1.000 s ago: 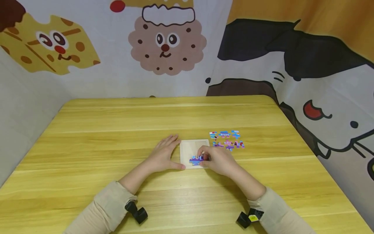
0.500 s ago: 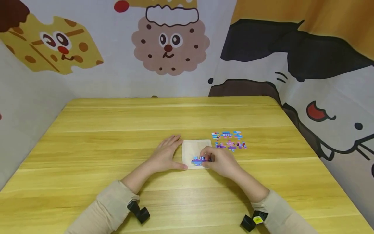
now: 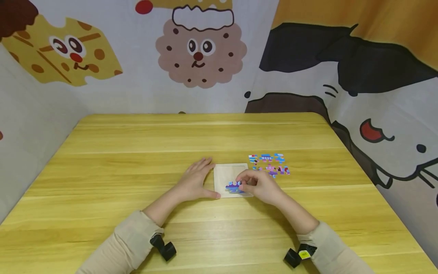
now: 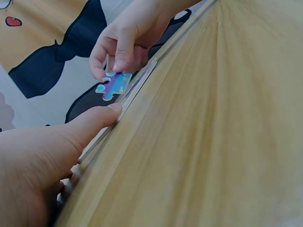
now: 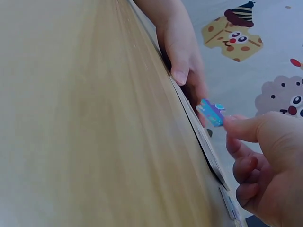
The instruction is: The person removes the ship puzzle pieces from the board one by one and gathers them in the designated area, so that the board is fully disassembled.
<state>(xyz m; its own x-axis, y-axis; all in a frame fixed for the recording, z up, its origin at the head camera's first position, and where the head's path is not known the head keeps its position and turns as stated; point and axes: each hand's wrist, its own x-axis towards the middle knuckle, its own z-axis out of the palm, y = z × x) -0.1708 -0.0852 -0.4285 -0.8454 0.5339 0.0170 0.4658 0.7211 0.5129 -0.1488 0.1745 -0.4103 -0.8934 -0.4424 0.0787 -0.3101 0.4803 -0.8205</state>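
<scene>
A purple and blue jigsaw puzzle piece is over the lower part of a pale square puzzle tray. My right hand pinches that piece by its right end, between thumb and fingertips. In the left wrist view the puzzle piece is tilted above the tray's edge; the right wrist view shows the thumb pressed on it. My left hand lies at the tray's left side with its fingers spread. Its thumb touches the near left corner, while the other fingers reach toward the far left corner.
Several loose puzzle pieces lie in two rows on the wooden table, right of the tray; my right hand partly covers the nearer row. A cartoon-printed curtain hangs behind the table. Black cameras sit on both wrists.
The head view has shifted slightly. My right thumb and fingers have moved a little up and right on the puzzle piece, uncovering more of it. The left hand stays at the tray.
</scene>
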